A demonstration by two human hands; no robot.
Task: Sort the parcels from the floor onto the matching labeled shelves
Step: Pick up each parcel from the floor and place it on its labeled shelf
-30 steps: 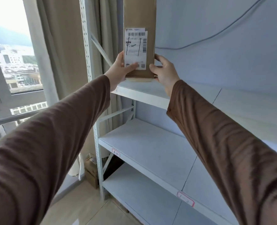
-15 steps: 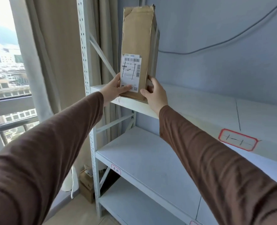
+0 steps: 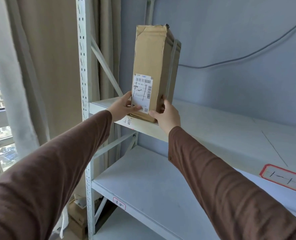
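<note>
A tall brown cardboard parcel with a white shipping label stands upright at the left end of the upper shelf. My left hand grips its lower left side, thumb across the label. My right hand holds its lower right corner, fingers wrapped around the side. The parcel's bottom rests at the shelf's front edge. A red-framed label is stuck on that shelf's front edge to the right.
The white metal rack has a perforated upright at the left and a lower shelf with a small red label. Beige curtains hang left of it. A cardboard box sits on the floor by the rack's foot.
The parcel came down from a raised position and now stands on the upper shelf. Both hands stay on its lower end. The view has tilted upward.
</note>
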